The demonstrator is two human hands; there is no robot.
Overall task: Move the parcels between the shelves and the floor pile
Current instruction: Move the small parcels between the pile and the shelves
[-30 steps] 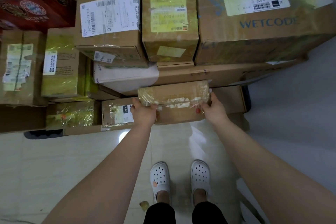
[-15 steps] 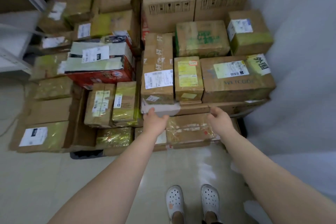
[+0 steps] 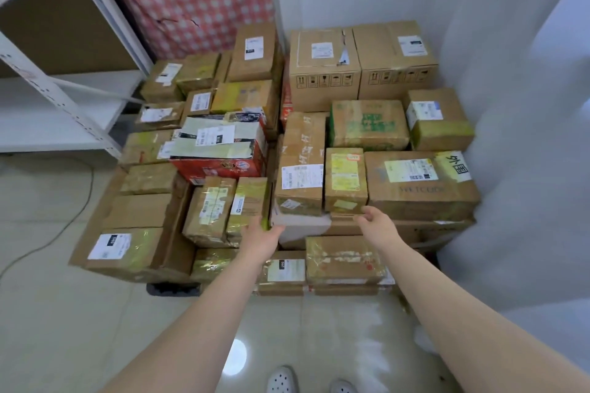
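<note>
A floor pile of taped cardboard parcels [image 3: 300,169] fills the corner ahead of me. The small tape-wrapped parcel [image 3: 343,260] lies at the pile's front edge, low down, with nobody holding it. My left hand [image 3: 261,239] hovers above and left of it with relaxed fingers, near a long flat box [image 3: 303,226]. My right hand [image 3: 376,225] hangs above that parcel, fingers loosely spread, in front of a narrow box with a yellow label [image 3: 346,180]. Neither hand holds anything.
A white metal shelf unit [image 3: 64,99] stands at the left with a bare lower board. A red box [image 3: 223,166] sits mid-pile. A white wall [image 3: 526,137] closes the right side. Glossy tiled floor [image 3: 79,329] lies before the pile, with a cable at left.
Both hands let go of the small tape-wrapped parcel, which now rests at the pile's front. My hands lifted away and my view rose and pulled back, showing the whole pile and shelf.
</note>
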